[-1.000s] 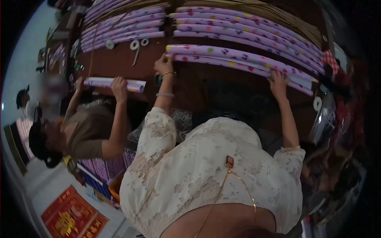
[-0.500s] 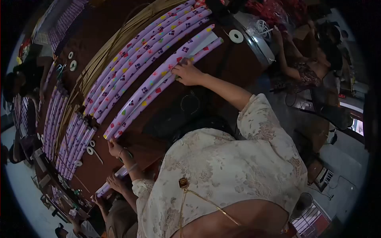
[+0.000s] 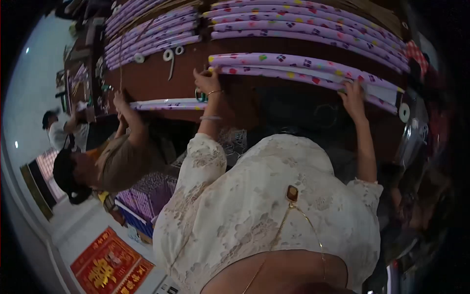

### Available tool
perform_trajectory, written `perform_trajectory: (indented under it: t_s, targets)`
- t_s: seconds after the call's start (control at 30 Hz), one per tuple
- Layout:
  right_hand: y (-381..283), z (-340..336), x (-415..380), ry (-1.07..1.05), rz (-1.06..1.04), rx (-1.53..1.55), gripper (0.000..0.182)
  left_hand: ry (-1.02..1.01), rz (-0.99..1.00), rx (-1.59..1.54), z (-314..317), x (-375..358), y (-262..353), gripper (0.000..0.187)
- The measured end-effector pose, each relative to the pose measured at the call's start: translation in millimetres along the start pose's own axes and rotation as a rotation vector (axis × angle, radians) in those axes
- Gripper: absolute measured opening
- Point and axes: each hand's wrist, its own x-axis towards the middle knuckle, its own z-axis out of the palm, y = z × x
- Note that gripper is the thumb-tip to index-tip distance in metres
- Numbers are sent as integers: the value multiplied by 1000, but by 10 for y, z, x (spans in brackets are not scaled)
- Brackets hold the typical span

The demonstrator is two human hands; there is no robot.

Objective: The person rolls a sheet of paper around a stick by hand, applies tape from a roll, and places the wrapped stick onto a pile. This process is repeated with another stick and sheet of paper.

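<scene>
A lilac patterned sheet of wrapping paper [image 3: 284, 61] lies on the table before me, its two long sides rolled inward with a white strip of its back between them. My left hand [image 3: 208, 82] pinches the left end of the near roll, fingers bent around its tip. Toward the right end, my right hand [image 3: 353, 95] grips the near roll from above with curled fingers; the fingertips are partly blurred.
Finished-looking wrapping paper rolls [image 3: 303, 29] lie side by side behind. More rolls [image 3: 152, 41] sit at the back left, near white tape rolls [image 3: 169, 54]. Another tape roll [image 3: 404, 112] is at the right. A co-worker [image 3: 112, 157] on my left handles another paper roll [image 3: 169, 104].
My view has swung left, so the table now runs level across the top. My right hand sits farther along toward the paper's right end; the left stays at its left end.
</scene>
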Motion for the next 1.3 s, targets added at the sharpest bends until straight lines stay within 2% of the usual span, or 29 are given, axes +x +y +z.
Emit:
perform_trajectory:
  t_s: [0.07,0.13,0.17,0.2,0.27,0.3,0.37,0.4,0.47,0.5,0.57,0.67,0.7,0.77,0.83,0.9,0.97,1.07,1.3]
  targets:
    - [-87,-45,16,5,8,-124,31,90,32,-87,57,-83,-19,70]
    - [-94,-48,19,-29,13,-125,31,268,106,-33,120,-212,-33,54]
    - [-99,-47,33,-52,49,-139,32,284,361,-20,98,-253,-39,35]
    - [-106,-31,53,-53,46,-140,32,285,358,-20,40,-292,47,35]
    - [-94,-34,23,4,-6,-140,31,-82,985,-152,-7,-386,215,28]
    - [-102,-54,10,2,4,-149,31,-91,985,-162,22,-398,237,28]
    - [-136,-84,33,-72,71,-149,33,-346,1095,-150,121,-351,332,28]
    - [-116,-88,32,-66,95,-164,33,-303,1149,-68,139,-315,383,33]
    - [-41,-62,48,2,-21,-109,33,-406,1099,-87,147,-259,491,41]
    - [-41,-81,48,10,5,-123,33,-488,991,-36,184,-229,501,50]
    - [-59,-106,62,-66,49,-107,33,-498,918,-40,227,-160,553,57]
    - [35,-48,56,-34,36,-127,33,-640,1035,100,70,-66,740,70]
    - [22,-63,49,-47,46,-136,34,-667,1105,14,97,-18,733,67]
    - [48,-47,53,-54,46,-81,32,-802,1179,232,20,21,772,48]
    - [39,-79,23,-35,50,-42,30,-739,1288,239,58,14,753,37]
    - [-48,-134,17,-46,92,-48,32,-768,1275,53,179,63,665,33]
    - [-27,-144,5,-41,93,-44,34,-896,1098,164,107,10,760,37]
    - [47,-70,-9,60,74,-65,39,-913,1065,251,44,-36,865,39]
    - [172,-37,-8,-42,-5,-78,36,-952,1177,237,35,51,796,37]
